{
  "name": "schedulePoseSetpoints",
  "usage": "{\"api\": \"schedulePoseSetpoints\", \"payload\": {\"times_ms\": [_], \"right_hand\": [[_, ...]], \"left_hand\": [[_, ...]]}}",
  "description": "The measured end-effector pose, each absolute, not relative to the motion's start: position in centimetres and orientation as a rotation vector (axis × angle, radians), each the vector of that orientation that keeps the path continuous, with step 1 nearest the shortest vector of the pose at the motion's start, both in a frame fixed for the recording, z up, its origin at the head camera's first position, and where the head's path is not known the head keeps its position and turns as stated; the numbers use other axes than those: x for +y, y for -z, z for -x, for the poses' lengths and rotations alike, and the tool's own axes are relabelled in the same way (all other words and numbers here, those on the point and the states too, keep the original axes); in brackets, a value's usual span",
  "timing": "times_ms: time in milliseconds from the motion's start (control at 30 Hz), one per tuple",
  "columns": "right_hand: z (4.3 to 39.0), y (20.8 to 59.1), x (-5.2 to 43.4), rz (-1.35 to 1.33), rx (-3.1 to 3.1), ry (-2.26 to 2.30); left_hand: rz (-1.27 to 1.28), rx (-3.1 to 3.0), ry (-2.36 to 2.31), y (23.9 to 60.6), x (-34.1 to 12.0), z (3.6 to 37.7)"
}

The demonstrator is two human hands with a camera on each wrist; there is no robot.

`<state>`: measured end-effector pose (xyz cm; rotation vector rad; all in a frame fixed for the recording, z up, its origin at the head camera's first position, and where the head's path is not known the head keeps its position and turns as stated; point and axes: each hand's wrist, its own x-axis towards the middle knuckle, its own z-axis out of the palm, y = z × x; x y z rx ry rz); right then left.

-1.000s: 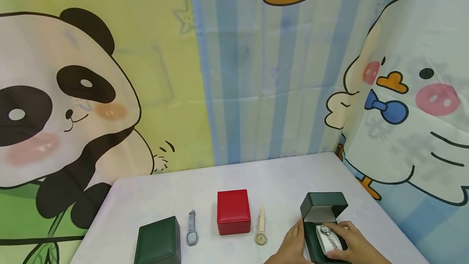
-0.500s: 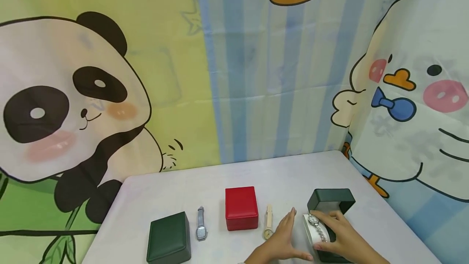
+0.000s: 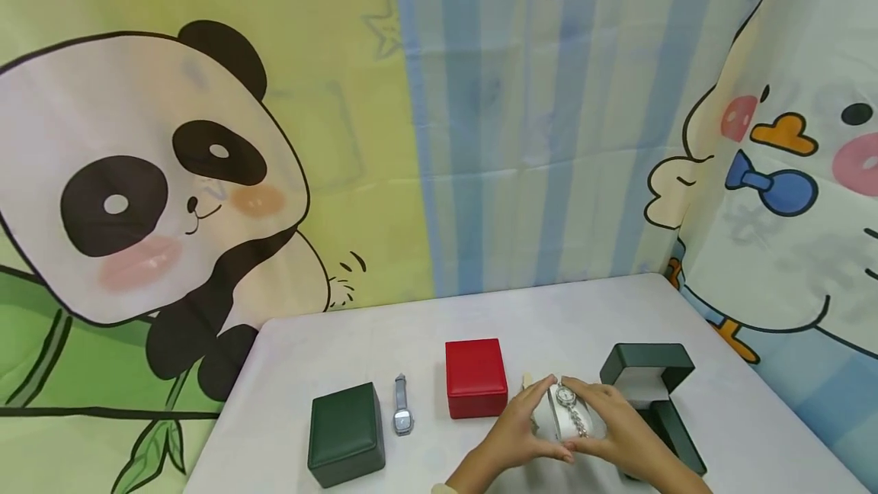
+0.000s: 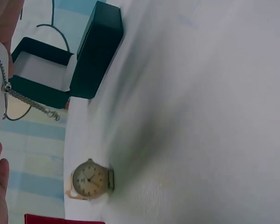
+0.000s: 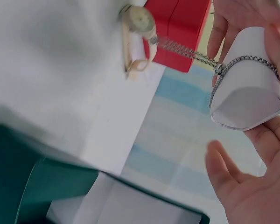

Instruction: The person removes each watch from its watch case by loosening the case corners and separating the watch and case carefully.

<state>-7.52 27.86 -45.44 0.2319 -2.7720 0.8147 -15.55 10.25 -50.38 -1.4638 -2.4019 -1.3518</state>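
A white watch pillow with a silver bracelet watch wrapped round it is held just above the table, left of the open green box. My left hand holds the pillow from the left and my right hand holds it from the right. In the right wrist view the pillow rests against my fingers, and the watch's chain hangs loose. The left wrist view shows the dangling chain and the box with its white lining bare.
On the white table stand a shut red box and a shut green box. A blue-grey watch lies between them. A beige-strapped watch lies flat beside the red box, mostly hidden by my left hand in the head view.
The pillow with the silver watch has come out of the open green box and moved left. My left hand has gone from the box's side onto the pillow.
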Motion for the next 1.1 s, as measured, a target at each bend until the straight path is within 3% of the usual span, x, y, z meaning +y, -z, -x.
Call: {"api": "schedulePoseSetpoints", "payload": {"times_ms": [633, 1100], "right_hand": [[7.8, 44.7, 26.3, -0.400, -2.763, -0.987], [8.1, 44.2, 26.7, -0.568, -2.711, -1.095]], "left_hand": [[1.373, -2.159, 1.409, 50.1, 8.7, 15.8], [1.476, -2.166, 1.530, 49.6, 7.6, 16.4]]}}
